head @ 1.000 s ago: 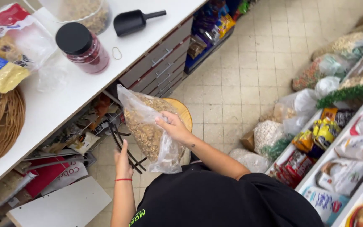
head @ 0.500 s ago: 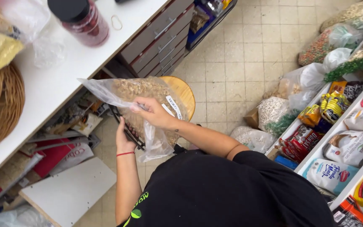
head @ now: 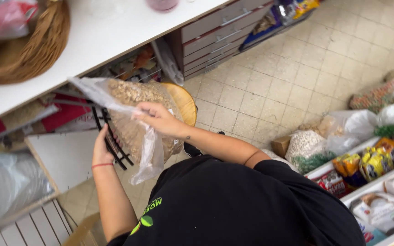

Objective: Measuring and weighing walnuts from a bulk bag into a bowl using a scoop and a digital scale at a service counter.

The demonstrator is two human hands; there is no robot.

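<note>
The right hand (head: pixel 158 119) pinched the filled clear plastic bag of pale grain (head: pixel 135 114) by its side, the left hand (head: pixel 100 148) supported it below near the white counter (head: pixel 115 36), its mouth unsealed

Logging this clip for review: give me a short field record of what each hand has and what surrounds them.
left hand: left hand under the clear plastic bag of pale grain, against a black wire rack
right hand: right hand with its grip pinching the bag's upper side
bag: tilted, partly filled
behind bag: round wooden stool top
above: white counter bearing a woven wicker basket
right side: shelves of packaged goods
</note>
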